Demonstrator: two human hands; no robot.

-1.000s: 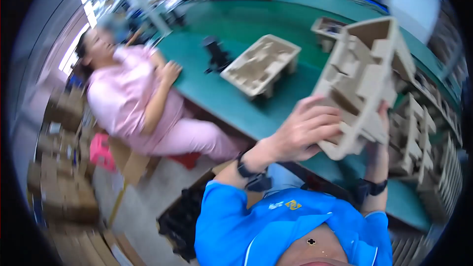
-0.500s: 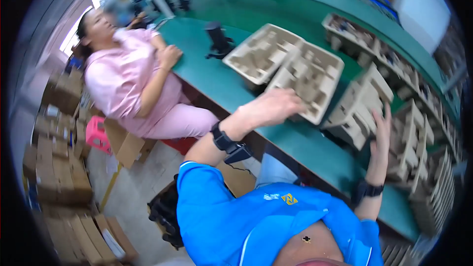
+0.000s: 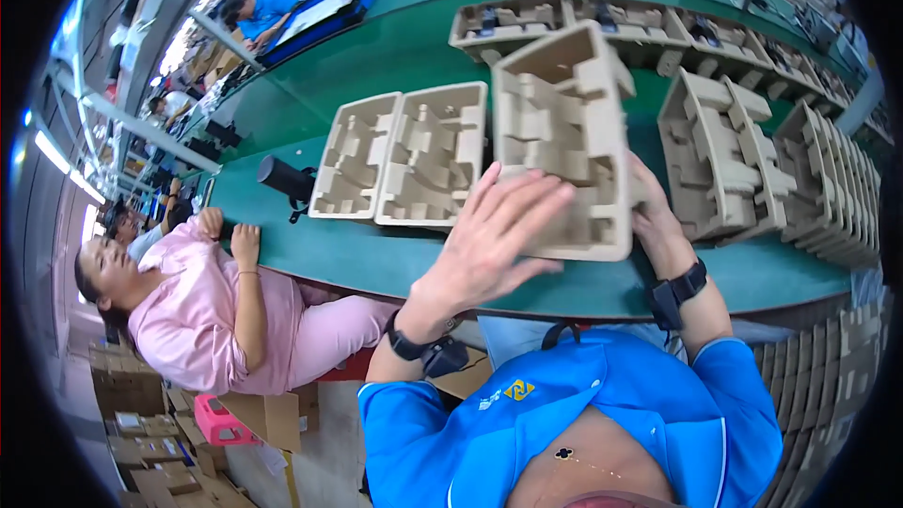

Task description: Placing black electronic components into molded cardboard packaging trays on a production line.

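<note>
A beige molded-pulp tray (image 3: 555,141) stands tilted up in front of me, its compartments facing me. My right hand (image 3: 656,212) grips its right edge, the fingers partly hidden behind it. Over the tray's lower left side my left hand (image 3: 499,235) is stretched out with its fingers apart; whether it touches the tray I cannot tell. Two more pulp trays (image 3: 433,150) lie side by side on the green table just left of it. A dark cylindrical device on a stand (image 3: 287,179) is left of those trays.
More pulp trays (image 3: 720,150) stand on edge to the right, with a nested stack (image 3: 828,169) beyond them. A row of filled trays (image 3: 649,23) runs along the back. A seated co-worker in pink (image 3: 216,310) is at my left. Cardboard boxes (image 3: 141,395) cover the floor there.
My view has turned to the right. The tray that stood near my right hand is now raised and held by it. My left hand has moved off the neighbouring trays toward this one.
</note>
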